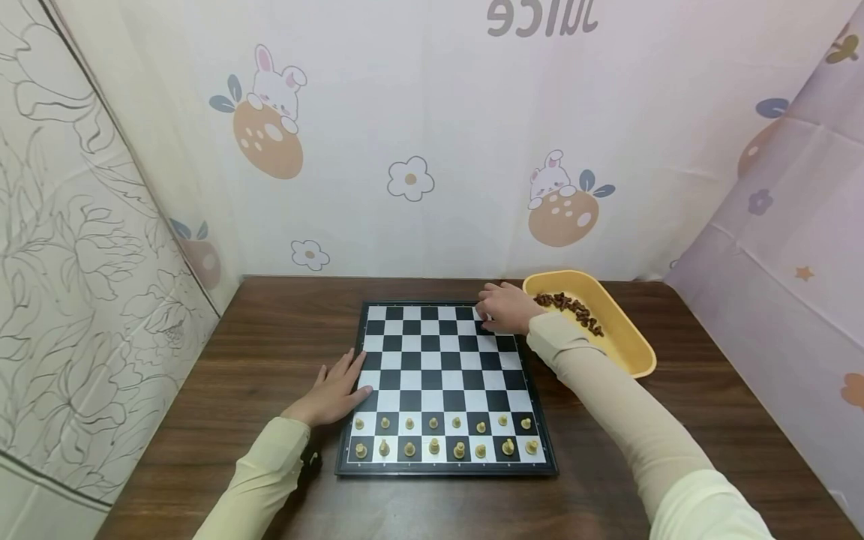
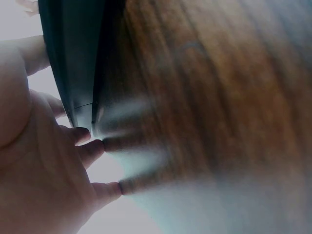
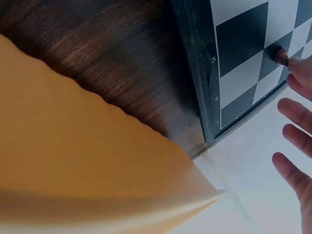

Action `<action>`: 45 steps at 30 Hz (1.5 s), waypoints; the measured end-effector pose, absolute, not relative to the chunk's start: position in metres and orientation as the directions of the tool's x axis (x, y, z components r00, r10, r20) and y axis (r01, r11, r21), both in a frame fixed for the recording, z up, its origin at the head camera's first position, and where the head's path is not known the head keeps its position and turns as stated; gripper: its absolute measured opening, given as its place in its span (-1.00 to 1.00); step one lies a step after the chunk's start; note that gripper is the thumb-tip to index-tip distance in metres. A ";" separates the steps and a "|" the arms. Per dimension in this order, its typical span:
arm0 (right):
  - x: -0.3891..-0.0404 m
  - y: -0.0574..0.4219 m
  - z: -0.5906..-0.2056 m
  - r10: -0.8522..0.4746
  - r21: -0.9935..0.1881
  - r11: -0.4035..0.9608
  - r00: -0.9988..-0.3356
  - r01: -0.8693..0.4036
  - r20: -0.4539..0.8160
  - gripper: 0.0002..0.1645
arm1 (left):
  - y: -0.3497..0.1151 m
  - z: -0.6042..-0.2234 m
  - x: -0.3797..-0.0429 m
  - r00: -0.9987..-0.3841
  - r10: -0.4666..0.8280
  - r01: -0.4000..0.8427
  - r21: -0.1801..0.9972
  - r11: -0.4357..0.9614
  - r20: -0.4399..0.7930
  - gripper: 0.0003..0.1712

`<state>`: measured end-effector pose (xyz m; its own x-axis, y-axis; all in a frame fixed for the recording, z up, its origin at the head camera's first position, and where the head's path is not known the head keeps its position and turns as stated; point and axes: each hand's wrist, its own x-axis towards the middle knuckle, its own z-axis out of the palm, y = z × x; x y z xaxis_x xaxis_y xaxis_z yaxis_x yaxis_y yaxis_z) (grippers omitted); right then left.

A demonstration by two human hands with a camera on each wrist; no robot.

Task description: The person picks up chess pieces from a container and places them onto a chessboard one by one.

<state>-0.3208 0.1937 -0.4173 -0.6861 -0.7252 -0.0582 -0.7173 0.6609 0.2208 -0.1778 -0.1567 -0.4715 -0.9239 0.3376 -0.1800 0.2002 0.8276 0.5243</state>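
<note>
A black-and-white chessboard (image 1: 430,360) lies on the table, with gold chess pieces (image 1: 434,445) in two rows along its near side. My right hand (image 1: 508,306) reaches over the board's far right corner. Between its thumb and index finger it pinches a dark brown chess piece (image 3: 280,56), low over a dark square in the right wrist view; the other fingers are spread. At the board's left edge rests my left hand (image 1: 331,394), fingers extended and thumb on the border. The left wrist view shows its fingers beside the board's black side (image 2: 73,58).
A yellow tray (image 1: 631,349) stands right of the board, under the right forearm. Several brown chess pieces (image 1: 574,309) lie in it. The brown wooden table (image 1: 270,337) ends at a patterned curtain (image 1: 432,225) at the back.
</note>
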 end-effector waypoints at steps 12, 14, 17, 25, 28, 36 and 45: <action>-0.319 0.198 -0.408 -0.714 0.220 0.673 -0.698 -0.706 -0.055 -0.80 | -0.156 -0.473 -0.178 -0.922 0.334 0.191 0.523 0.830 -0.194 -0.18; -0.320 0.201 -0.402 -0.706 0.229 0.680 -0.706 -0.697 -0.053 -0.78 | -0.156 -0.473 -0.179 -0.923 0.331 0.187 0.522 0.832 -0.198 -0.18; -0.322 0.206 -0.390 -0.694 0.237 0.690 -0.718 -0.684 -0.050 -0.79 | -0.156 -0.472 -0.179 -0.924 0.329 0.185 0.525 0.831 -0.195 -0.18; -0.322 0.232 -0.365 -0.682 0.249 0.707 -0.731 -0.662 -0.008 -0.89 | -0.156 -0.471 -0.178 -0.922 0.328 0.178 0.530 0.829 -0.204 -0.17; -0.321 0.244 -0.362 -0.685 0.231 0.710 -0.729 -0.666 0.005 -0.89 | -0.156 -0.471 -0.178 -0.923 0.327 0.178 0.525 0.832 -0.204 -0.18; -0.326 0.280 -0.368 -0.701 0.254 0.696 -0.712 -0.671 0.041 -0.89 | -0.154 -0.471 -0.180 -0.923 0.328 0.184 0.519 0.835 -0.202 -0.18; -0.321 0.306 -0.370 -0.689 0.262 0.706 -0.723 -0.658 0.043 -0.92 | -0.155 -0.475 -0.179 -0.926 0.321 0.182 0.510 0.841 -0.198 -0.17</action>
<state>-0.3215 0.3057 -0.3698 -0.7232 -0.6893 0.0431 -0.6575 0.7063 0.2623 -0.1791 -0.1549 -0.4746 -0.9264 0.3205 -0.1976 0.1822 0.8409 0.5097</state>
